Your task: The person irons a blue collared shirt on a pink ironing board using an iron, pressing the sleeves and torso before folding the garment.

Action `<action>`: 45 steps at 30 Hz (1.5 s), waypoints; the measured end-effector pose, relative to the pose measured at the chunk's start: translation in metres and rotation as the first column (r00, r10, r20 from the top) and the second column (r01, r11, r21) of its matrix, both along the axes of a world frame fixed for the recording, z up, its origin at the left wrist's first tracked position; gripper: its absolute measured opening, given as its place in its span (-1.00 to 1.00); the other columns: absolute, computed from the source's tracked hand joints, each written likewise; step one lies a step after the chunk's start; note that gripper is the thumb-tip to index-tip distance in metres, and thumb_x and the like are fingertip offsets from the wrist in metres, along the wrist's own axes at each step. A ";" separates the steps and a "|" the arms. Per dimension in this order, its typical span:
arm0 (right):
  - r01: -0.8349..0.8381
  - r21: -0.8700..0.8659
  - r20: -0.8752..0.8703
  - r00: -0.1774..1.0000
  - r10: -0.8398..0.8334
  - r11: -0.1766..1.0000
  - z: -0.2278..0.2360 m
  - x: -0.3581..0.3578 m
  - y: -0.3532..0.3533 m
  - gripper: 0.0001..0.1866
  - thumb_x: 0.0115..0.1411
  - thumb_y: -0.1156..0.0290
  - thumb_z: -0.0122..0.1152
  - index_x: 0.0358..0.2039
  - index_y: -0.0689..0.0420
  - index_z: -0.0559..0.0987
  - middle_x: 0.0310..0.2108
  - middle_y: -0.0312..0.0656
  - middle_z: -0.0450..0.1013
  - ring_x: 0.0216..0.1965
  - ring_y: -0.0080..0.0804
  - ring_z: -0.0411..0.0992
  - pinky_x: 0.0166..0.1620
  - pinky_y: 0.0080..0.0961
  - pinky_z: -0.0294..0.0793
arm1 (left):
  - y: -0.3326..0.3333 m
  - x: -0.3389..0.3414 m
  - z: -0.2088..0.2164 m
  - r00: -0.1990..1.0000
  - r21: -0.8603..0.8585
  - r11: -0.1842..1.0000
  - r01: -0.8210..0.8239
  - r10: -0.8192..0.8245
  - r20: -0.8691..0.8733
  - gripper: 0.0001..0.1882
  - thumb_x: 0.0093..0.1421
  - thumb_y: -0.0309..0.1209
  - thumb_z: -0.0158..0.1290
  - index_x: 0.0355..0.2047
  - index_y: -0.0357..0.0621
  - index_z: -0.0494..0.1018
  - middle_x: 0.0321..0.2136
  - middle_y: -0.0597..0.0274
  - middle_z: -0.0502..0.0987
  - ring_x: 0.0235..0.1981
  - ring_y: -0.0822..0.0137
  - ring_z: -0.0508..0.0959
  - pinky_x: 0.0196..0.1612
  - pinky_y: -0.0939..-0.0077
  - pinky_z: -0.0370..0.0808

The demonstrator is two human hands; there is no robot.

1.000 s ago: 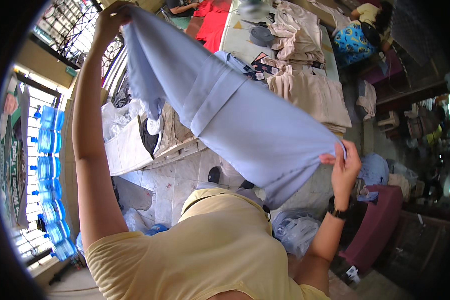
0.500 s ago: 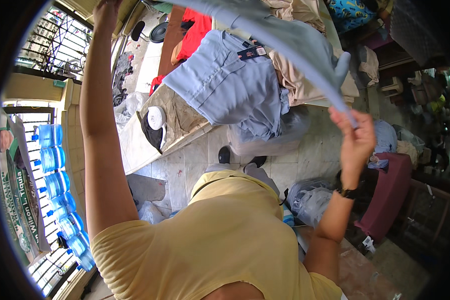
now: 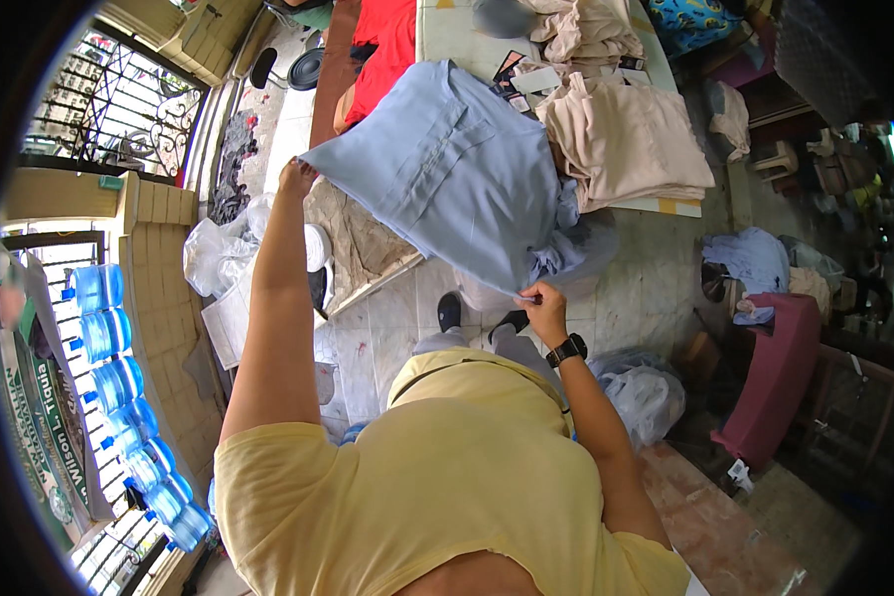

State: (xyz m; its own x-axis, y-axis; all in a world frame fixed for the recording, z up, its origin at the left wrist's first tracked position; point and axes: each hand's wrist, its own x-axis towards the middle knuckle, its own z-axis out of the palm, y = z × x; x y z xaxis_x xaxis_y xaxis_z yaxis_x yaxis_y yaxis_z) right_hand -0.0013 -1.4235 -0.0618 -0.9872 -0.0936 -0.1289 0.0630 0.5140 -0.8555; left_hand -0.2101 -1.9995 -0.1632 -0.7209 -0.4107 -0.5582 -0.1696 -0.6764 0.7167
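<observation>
A light blue garment (image 3: 437, 159) lies spread over the table's near edge, partly hanging down toward the floor. My left hand (image 3: 298, 176) pinches its left corner. With my right hand (image 3: 543, 301) I grip the near right corner of its hem, in front of my body. Both hands are closed on the cloth, which stretches between them. Crumpled blue fabric (image 3: 558, 260) hangs beside the right hand. Folded beige garments (image 3: 631, 139) are stacked just right of the blue one.
Red cloth (image 3: 382, 45) lies beyond the blue garment, with tags (image 3: 512, 79) near its far edge. Clear plastic bags (image 3: 223, 248) are at the left, and more bags (image 3: 646, 397) at the right. A maroon padded piece (image 3: 770, 377) stands farther right; blue water jugs (image 3: 114, 377) line the left.
The raised blue cloth has come down flat over the garment on the table. My left hand has moved down and nearer; my right hand has moved left and down. The beige stack is now uncovered.
</observation>
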 end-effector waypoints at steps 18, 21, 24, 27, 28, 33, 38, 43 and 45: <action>-0.057 0.072 0.041 0.998 0.054 0.996 0.003 0.003 -0.004 -0.78 -0.12 0.63 0.40 -0.52 0.21 0.47 -0.57 -0.18 0.49 -0.54 -0.40 0.47 -0.40 -0.48 0.45 | 0.004 0.013 0.049 0.919 -0.141 0.909 0.393 -0.395 0.011 -0.39 0.17 -0.68 -0.01 0.25 -0.40 0.14 -0.10 -0.02 0.47 -0.20 0.27 0.52 -0.17 0.51 0.52; -0.010 0.063 0.023 1.000 0.009 0.998 0.000 0.006 -0.001 -0.78 -0.15 0.68 0.31 -0.52 0.21 0.43 -0.53 -0.16 0.44 -0.51 -0.28 0.47 -0.40 -0.43 0.45 | 0.019 0.009 0.062 0.921 -0.259 0.888 0.380 -0.389 0.018 -0.40 0.15 -0.72 -0.01 0.23 -0.39 0.17 -0.06 0.00 0.46 -0.16 0.27 0.52 -0.09 0.48 0.50; -0.026 0.140 -0.085 0.996 0.038 0.990 0.013 0.003 -0.006 -0.79 -0.16 0.72 0.25 -0.54 0.21 0.41 -0.54 -0.17 0.41 -0.51 -0.25 0.45 -0.42 -0.41 0.43 | 0.033 0.016 0.084 0.963 -0.418 0.908 0.020 -0.130 -0.235 -0.33 0.10 -0.71 0.02 0.26 -0.35 0.14 0.17 -0.09 0.32 0.13 0.18 0.41 0.15 0.36 0.39; -0.028 0.107 -0.111 0.993 0.040 0.994 0.015 0.006 -0.011 -0.80 -0.17 0.74 0.19 -0.55 0.22 0.40 -0.55 -0.15 0.38 -0.52 -0.22 0.42 -0.44 -0.39 0.40 | 0.009 0.039 0.066 0.998 -0.438 0.898 0.050 -0.064 -0.018 -0.39 0.12 -0.71 0.02 0.18 -0.36 0.11 0.04 -0.19 0.38 -0.01 0.12 0.49 0.03 0.42 0.51; -0.039 0.071 -0.083 0.996 0.045 0.997 0.013 0.011 -0.012 -0.81 -0.16 0.75 0.18 -0.55 0.22 0.40 -0.54 -0.15 0.38 -0.52 -0.22 0.42 -0.44 -0.38 0.40 | 0.007 0.048 0.051 0.999 -0.476 0.879 0.039 -0.019 0.046 -0.44 0.15 -0.63 0.06 0.14 -0.34 0.13 -0.12 -0.13 0.46 -0.21 0.24 0.56 -0.18 0.49 0.58; -0.068 0.093 -0.079 0.994 0.076 0.993 -0.011 0.021 -0.011 -0.84 -0.10 0.76 0.17 -0.52 0.23 0.44 -0.52 -0.18 0.39 -0.53 -0.33 0.41 -0.41 -0.45 0.43 | 0.077 0.052 0.041 0.952 -0.680 0.668 0.304 -0.186 0.243 -0.57 0.21 -0.39 0.14 0.00 -0.34 0.29 -0.34 0.11 0.54 -0.42 0.40 0.55 -0.40 0.60 0.52; -0.085 0.055 -0.112 0.990 0.091 0.995 0.017 0.018 -0.017 -0.82 -0.10 0.74 0.11 -0.46 0.23 0.53 -0.46 -0.17 0.37 -0.50 -0.29 0.41 -0.40 -0.42 0.43 | 0.104 0.054 0.046 0.816 -0.608 0.552 0.570 -0.296 0.496 -0.57 0.21 -0.29 0.16 -0.03 -0.31 0.34 -0.38 0.14 0.54 -0.55 0.37 0.56 -0.48 0.57 0.56; 0.014 -0.026 -0.113 0.993 -0.017 1.000 0.066 0.005 -0.017 -0.82 -0.06 0.73 0.13 -0.45 0.21 0.60 -0.45 -0.24 0.35 -0.51 -0.45 0.39 -0.42 -0.55 0.41 | 0.137 0.071 0.091 0.719 -0.367 0.648 0.668 -0.433 0.544 -0.53 0.21 -0.26 0.17 -0.03 -0.29 0.26 -0.31 0.02 0.52 -0.58 0.22 0.60 -0.57 0.47 0.60; 0.067 -0.075 -0.114 0.991 -0.075 0.995 0.076 0.001 -0.015 -0.82 -0.06 0.73 0.13 -0.45 0.21 0.60 -0.45 -0.24 0.34 -0.52 -0.46 0.39 -0.43 -0.56 0.40 | 0.159 0.088 0.100 0.716 -0.235 0.710 0.664 -0.513 0.474 -0.47 0.22 -0.27 0.17 0.03 -0.24 0.15 -0.28 -0.01 0.51 -0.53 0.18 0.61 -0.50 0.44 0.63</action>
State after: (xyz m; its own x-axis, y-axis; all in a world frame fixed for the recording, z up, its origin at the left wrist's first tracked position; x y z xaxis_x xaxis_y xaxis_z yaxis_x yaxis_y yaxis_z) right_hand -0.0006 -1.4380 0.0143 -0.9996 -0.0273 -0.0081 -0.0051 0.4501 -0.8930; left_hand -0.1219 -1.8406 -0.0628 -0.6681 -0.1913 -0.7191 -0.7255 -0.0472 0.6866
